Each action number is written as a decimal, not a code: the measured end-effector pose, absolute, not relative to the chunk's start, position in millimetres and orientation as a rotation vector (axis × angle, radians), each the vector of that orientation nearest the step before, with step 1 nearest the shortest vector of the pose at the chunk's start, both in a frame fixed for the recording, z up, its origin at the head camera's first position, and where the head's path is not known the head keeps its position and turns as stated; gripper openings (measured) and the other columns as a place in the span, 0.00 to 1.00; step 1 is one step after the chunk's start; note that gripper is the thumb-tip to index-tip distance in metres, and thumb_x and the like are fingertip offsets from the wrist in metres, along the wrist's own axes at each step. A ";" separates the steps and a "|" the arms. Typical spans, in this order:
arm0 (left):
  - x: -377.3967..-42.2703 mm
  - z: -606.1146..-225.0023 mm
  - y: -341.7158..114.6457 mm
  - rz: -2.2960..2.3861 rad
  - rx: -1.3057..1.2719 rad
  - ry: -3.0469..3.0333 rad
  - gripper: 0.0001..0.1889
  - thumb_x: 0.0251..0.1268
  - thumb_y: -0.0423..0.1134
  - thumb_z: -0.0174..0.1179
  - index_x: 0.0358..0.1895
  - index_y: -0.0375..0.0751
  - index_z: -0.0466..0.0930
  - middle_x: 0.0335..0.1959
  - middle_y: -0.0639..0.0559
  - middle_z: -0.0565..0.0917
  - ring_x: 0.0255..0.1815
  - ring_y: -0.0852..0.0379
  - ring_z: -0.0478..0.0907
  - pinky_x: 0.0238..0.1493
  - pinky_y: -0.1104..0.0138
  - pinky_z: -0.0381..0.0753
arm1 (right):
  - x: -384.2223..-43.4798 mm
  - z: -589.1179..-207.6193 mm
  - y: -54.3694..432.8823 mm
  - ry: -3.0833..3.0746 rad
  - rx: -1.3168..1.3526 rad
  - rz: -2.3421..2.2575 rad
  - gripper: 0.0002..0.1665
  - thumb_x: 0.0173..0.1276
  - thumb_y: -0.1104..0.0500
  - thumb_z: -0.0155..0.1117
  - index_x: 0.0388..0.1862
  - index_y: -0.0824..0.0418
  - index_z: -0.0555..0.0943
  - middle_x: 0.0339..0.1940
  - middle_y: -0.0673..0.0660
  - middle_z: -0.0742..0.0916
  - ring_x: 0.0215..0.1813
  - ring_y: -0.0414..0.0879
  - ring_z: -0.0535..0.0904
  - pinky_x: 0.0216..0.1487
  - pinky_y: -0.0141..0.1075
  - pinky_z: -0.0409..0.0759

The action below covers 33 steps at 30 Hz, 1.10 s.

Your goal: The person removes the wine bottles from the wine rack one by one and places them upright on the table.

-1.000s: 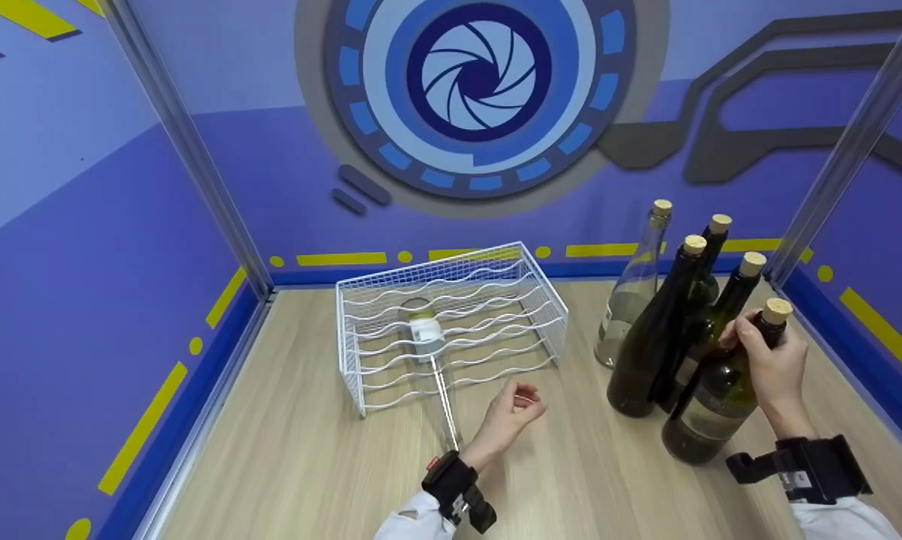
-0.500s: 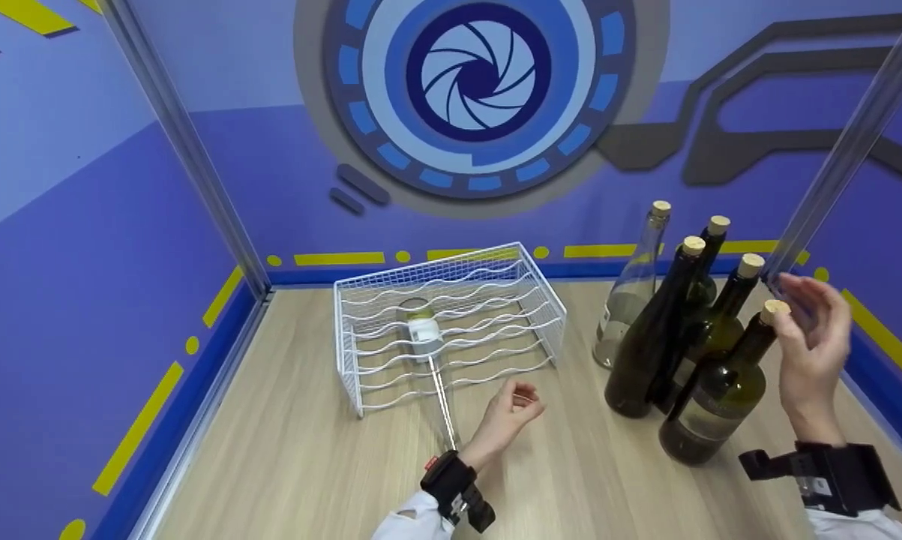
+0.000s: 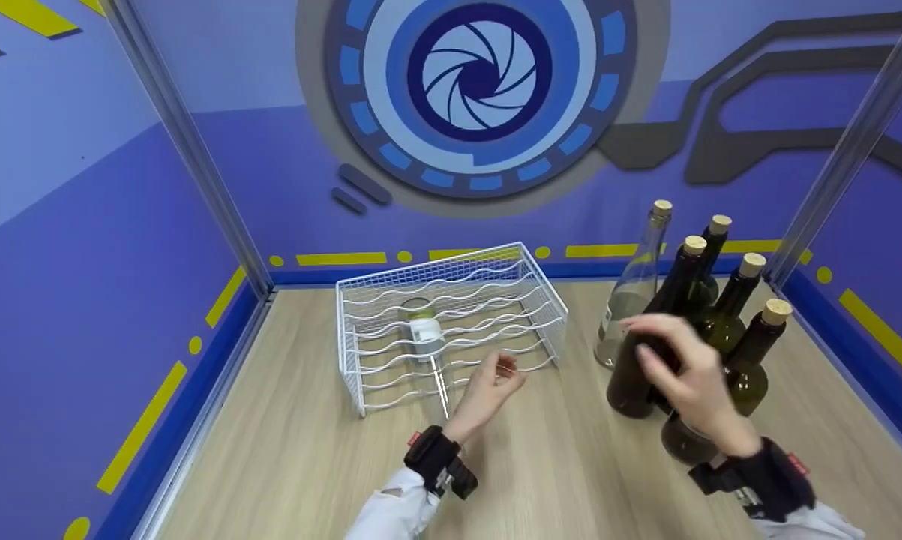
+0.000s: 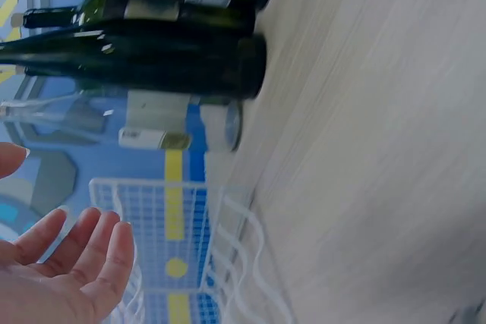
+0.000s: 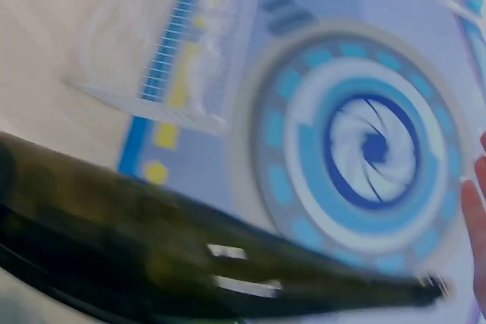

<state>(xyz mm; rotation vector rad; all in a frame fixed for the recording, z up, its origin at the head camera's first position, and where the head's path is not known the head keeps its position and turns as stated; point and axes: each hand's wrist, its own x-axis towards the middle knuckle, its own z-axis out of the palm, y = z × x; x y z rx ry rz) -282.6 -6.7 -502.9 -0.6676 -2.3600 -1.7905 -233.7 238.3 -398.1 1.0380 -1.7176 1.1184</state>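
Note:
My right hand [image 3: 694,375], blurred, hovers in front of the tall dark wine bottle [image 3: 627,386] with fingers loosely bent and nothing in its grasp. The right wrist view shows that bottle [image 5: 175,248] apart from the fingers at the right edge. By the front edge of a white wire wine rack [image 3: 546,300] is my left hand [image 3: 488,386], its fingers relaxed and holding nothing. A clear bottle [image 3: 425,330] with a white label lies in the rack, neck toward me; the left forearm partly hides the neck. A labelled green bottle [image 3: 749,382] stands behind the right hand.
Two more dark corked bottles stand close behind, one of them a green bottle [image 3: 724,322]. A clear corked bottle [image 3: 630,300] stands at the group's left. Wood tabletop [image 3: 570,480] spreads in front, with printed purple walls [image 3: 256,165] around it.
My right hand has let go of the front labelled bottle, lifted off to the right, then swung left to the tall dark bottle. The left hand has shifted slightly toward the rack.

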 end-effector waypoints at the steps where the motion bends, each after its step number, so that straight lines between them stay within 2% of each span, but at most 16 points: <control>1: -287.9 -504.4 -10.6 -1.767 -0.660 -2.359 0.12 0.56 0.30 0.59 0.42 0.31 0.70 0.38 0.41 0.74 0.39 0.47 0.73 0.41 0.62 0.73 | -236.8 -406.3 236.1 -1.779 1.071 1.088 0.15 0.51 0.73 0.56 0.40 0.77 0.76 0.39 0.70 0.80 0.43 0.59 0.75 0.51 0.38 0.68; 6: -305.7 -494.1 -36.4 -1.495 -0.628 -2.391 0.12 0.55 0.31 0.59 0.40 0.32 0.69 0.37 0.40 0.74 0.38 0.45 0.72 0.41 0.60 0.72 | -251.2 -449.1 231.8 -2.127 1.126 1.038 0.15 0.55 0.72 0.61 0.43 0.68 0.77 0.40 0.58 0.82 0.41 0.50 0.77 0.45 0.33 0.72; 9: -314.9 -489.3 -55.5 -1.191 -0.566 -2.439 0.12 0.54 0.32 0.60 0.39 0.32 0.69 0.35 0.41 0.73 0.37 0.46 0.71 0.39 0.60 0.71 | -253.7 -465.9 227.5 -2.392 1.094 1.085 0.11 0.61 0.65 0.60 0.44 0.62 0.78 0.40 0.51 0.82 0.42 0.45 0.77 0.43 0.36 0.74; 12: -323.1 -484.3 -77.0 -0.900 -0.466 -2.473 0.14 0.53 0.35 0.61 0.37 0.31 0.69 0.33 0.42 0.72 0.36 0.46 0.70 0.37 0.59 0.70 | -255.5 -477.3 221.3 -2.585 1.067 1.182 0.11 0.66 0.56 0.56 0.44 0.58 0.78 0.40 0.48 0.82 0.42 0.42 0.76 0.44 0.40 0.74; 18: -336.7 -469.3 -124.3 -0.555 -0.148 -2.560 0.22 0.52 0.41 0.63 0.42 0.27 0.68 0.37 0.36 0.70 0.42 0.40 0.66 0.39 0.53 0.70 | -262.5 -492.9 212.3 -2.727 1.054 1.257 0.14 0.68 0.52 0.53 0.43 0.60 0.77 0.38 0.47 0.81 0.41 0.41 0.77 0.42 0.40 0.75; 22: -343.5 -469.2 -153.7 -0.408 0.074 -2.587 0.26 0.50 0.43 0.64 0.45 0.25 0.67 0.39 0.33 0.69 0.42 0.38 0.67 0.37 0.50 0.70 | -266.6 -500.3 208.7 -2.769 1.028 1.273 0.15 0.68 0.50 0.52 0.43 0.59 0.77 0.38 0.46 0.81 0.41 0.42 0.76 0.42 0.38 0.74; 27: -347.9 -482.6 -178.5 -0.395 0.251 -2.558 0.23 0.48 0.40 0.64 0.42 0.25 0.67 0.37 0.32 0.70 0.39 0.36 0.69 0.32 0.49 0.71 | -269.8 -506.4 202.6 -2.818 1.009 1.302 0.17 0.68 0.49 0.51 0.43 0.59 0.77 0.38 0.47 0.81 0.42 0.42 0.76 0.42 0.38 0.74; 30: -347.4 -490.3 -186.7 -0.463 0.339 -2.573 0.20 0.52 0.38 0.61 0.40 0.25 0.66 0.36 0.32 0.71 0.36 0.35 0.71 0.31 0.48 0.72 | -271.9 -509.6 197.4 -2.834 1.028 1.331 0.17 0.68 0.49 0.51 0.43 0.61 0.77 0.38 0.51 0.82 0.42 0.43 0.76 0.43 0.39 0.74; 33: -345.9 -493.2 -190.7 -0.590 0.429 -2.622 0.14 0.59 0.35 0.53 0.38 0.24 0.66 0.33 0.30 0.73 0.33 0.34 0.74 0.30 0.48 0.73 | -274.1 -513.2 191.5 -2.846 1.036 1.347 0.17 0.68 0.50 0.51 0.43 0.62 0.77 0.39 0.52 0.82 0.43 0.43 0.76 0.44 0.40 0.73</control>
